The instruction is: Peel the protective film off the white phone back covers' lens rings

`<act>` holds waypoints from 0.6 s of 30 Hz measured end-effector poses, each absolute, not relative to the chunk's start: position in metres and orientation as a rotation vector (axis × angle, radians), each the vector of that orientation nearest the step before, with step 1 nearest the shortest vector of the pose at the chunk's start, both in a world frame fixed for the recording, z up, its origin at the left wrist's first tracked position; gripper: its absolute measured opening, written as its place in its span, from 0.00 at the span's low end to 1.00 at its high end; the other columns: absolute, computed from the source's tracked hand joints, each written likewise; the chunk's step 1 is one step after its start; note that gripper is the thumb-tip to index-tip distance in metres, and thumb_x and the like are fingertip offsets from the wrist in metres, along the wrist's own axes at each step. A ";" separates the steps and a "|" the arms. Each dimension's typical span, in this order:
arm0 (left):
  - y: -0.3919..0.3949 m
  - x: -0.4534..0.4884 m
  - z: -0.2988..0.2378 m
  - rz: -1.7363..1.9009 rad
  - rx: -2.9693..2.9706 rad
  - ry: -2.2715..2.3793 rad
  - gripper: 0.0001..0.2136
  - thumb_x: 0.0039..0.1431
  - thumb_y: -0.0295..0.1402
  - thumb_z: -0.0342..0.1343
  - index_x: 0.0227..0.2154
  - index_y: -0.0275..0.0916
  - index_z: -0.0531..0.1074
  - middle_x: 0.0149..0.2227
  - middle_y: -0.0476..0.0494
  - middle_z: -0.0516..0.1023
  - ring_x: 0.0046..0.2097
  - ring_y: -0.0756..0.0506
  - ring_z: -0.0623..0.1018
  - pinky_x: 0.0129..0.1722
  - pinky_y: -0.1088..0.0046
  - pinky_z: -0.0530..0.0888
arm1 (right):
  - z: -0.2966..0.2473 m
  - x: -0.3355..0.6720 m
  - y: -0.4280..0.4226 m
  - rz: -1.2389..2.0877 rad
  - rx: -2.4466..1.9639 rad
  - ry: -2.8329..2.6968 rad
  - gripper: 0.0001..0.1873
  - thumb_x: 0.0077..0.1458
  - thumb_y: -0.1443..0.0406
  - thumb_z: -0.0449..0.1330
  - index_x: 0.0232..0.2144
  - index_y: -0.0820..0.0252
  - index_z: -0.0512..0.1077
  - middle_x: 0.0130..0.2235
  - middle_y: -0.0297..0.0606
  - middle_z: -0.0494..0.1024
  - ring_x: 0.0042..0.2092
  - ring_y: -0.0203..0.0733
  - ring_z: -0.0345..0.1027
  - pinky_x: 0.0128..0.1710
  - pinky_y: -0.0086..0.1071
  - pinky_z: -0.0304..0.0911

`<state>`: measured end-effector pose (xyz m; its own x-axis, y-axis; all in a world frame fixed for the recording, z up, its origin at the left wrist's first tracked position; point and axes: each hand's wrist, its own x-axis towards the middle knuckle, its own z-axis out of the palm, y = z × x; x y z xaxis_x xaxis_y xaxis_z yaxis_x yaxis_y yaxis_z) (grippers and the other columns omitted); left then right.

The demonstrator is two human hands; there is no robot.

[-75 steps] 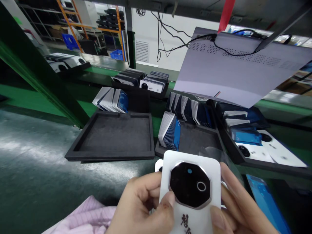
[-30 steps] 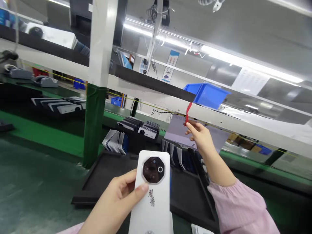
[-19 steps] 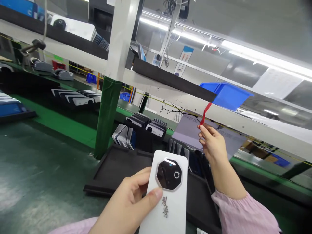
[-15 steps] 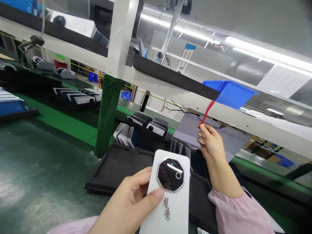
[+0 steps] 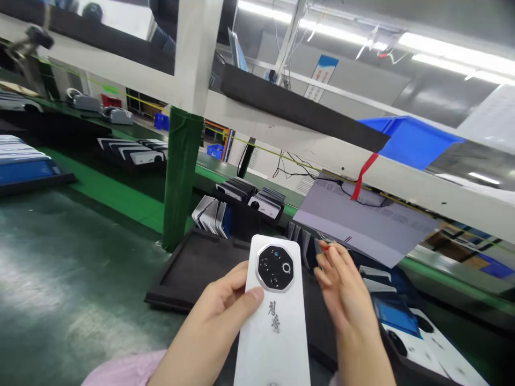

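My left hand (image 5: 225,305) grips a white phone (image 5: 277,327) by its left edge, thumb resting on its back. The phone's back faces me and is tilted upright, with a black octagonal camera block (image 5: 276,268) above dark lettering. To the right of the phone, my right hand (image 5: 341,284) is raised with thumb and fingers pinched together. A tiny red bit, seemingly red tape, shows at its fingertips. Above that hand, a red tape strip (image 5: 364,176) hangs from the white beam, apart from the fingers.
A black tray (image 5: 201,268) lies behind the phone on the green bench (image 5: 100,279). Stacked phones (image 5: 213,214) stand beyond it. More white phones (image 5: 438,343) lie at lower right. A green-wrapped post (image 5: 181,177), the white beam (image 5: 281,128) and a blue bin (image 5: 426,142) are ahead.
My right hand has come down from the red strip, leaving most of it hanging on the beam, with a small red bit at the fingertips. The phone stays in my left hand; the view has shifted.
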<state>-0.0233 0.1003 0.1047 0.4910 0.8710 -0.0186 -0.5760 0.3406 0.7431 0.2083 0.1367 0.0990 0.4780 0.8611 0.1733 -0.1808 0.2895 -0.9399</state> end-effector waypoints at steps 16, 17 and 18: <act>0.095 0.026 0.069 1.273 1.098 0.693 0.13 0.69 0.32 0.58 0.50 0.52 0.85 0.59 0.43 0.79 0.60 0.38 0.77 0.61 0.68 0.73 | 0.086 0.143 0.065 0.629 -1.450 -0.991 0.12 0.52 0.56 0.69 0.39 0.49 0.79 0.32 0.32 0.81 0.28 0.33 0.72 0.23 0.26 0.60; 0.095 0.027 0.067 1.283 1.131 0.706 0.13 0.69 0.33 0.58 0.51 0.52 0.85 0.59 0.43 0.79 0.60 0.38 0.77 0.61 0.70 0.73 | 0.086 0.143 0.066 0.640 -1.452 -0.972 0.11 0.51 0.56 0.70 0.37 0.50 0.78 0.31 0.32 0.81 0.26 0.31 0.69 0.22 0.25 0.59; 0.094 0.028 0.066 1.291 1.164 0.721 0.13 0.70 0.33 0.58 0.52 0.52 0.84 0.60 0.44 0.79 0.60 0.39 0.77 0.61 0.71 0.73 | 0.087 0.143 0.067 0.660 -1.448 -0.953 0.11 0.50 0.56 0.70 0.35 0.51 0.77 0.30 0.32 0.80 0.24 0.30 0.67 0.21 0.24 0.58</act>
